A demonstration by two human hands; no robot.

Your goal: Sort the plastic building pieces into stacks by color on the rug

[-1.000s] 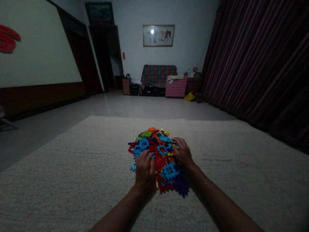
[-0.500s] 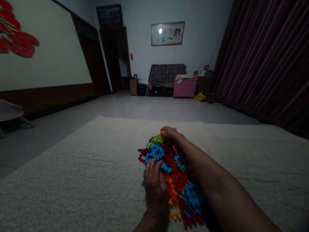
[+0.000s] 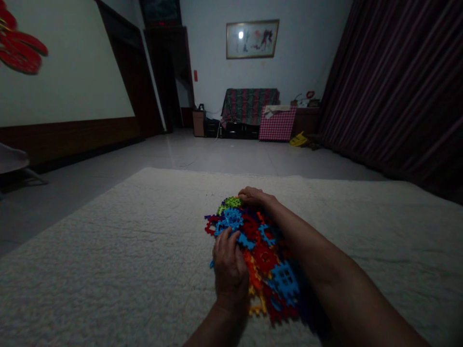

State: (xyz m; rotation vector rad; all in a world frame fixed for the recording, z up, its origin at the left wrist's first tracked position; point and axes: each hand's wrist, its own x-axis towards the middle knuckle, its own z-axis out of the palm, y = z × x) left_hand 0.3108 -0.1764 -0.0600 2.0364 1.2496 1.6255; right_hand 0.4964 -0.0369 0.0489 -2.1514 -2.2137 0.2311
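A heap of colourful interlocking plastic pieces (image 3: 257,255), blue, red, orange, green and purple, lies on a cream shaggy rug (image 3: 119,250). My left hand (image 3: 229,266) rests palm down on the heap's near left side, fingers stretched over blue pieces. My right hand (image 3: 253,195) reaches to the heap's far edge, fingers curved down over the green and orange pieces, and my right forearm lies along the heap's right side. What the right fingers hold, if anything, is hidden.
Bare grey tile floor (image 3: 217,156) stretches beyond the rug. A cloth-covered sofa (image 3: 249,103) and a red checked box (image 3: 277,126) stand at the far wall. Dark striped curtains (image 3: 394,86) hang on the right. A pale chair edge (image 3: 10,161) shows at the left.
From a second ago my right hand reached from the heap's right side to its far edge, the forearm laid alongside. My left hand stayed on the near left. The view dipped slightly.
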